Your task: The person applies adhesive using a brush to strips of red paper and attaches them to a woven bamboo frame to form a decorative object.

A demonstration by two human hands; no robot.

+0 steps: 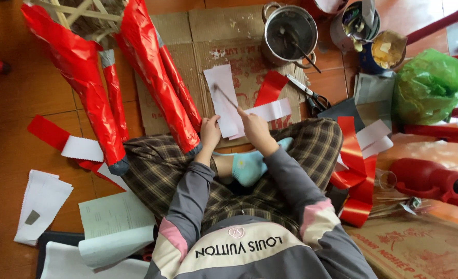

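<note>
I sit cross-legged on the floor. My left hand (210, 132) pins the near end of a white paper strip (223, 98) that lies on a flattened cardboard sheet (187, 31). My right hand (253, 125) holds a thin stick (225, 96) whose tip rests on the strip. A second white strip (271, 110) and a red strip (270, 87) lie just right of it. Scissors (308, 94) lie beyond my right hand.
A frame with red foil-wrapped points (87, 82) stands at the left. A metal pot (289, 32) with a stick, tins (355, 23), a green plastic bag (428, 85), red foil pieces (354, 175) and white paper stacks (40, 204) surround me.
</note>
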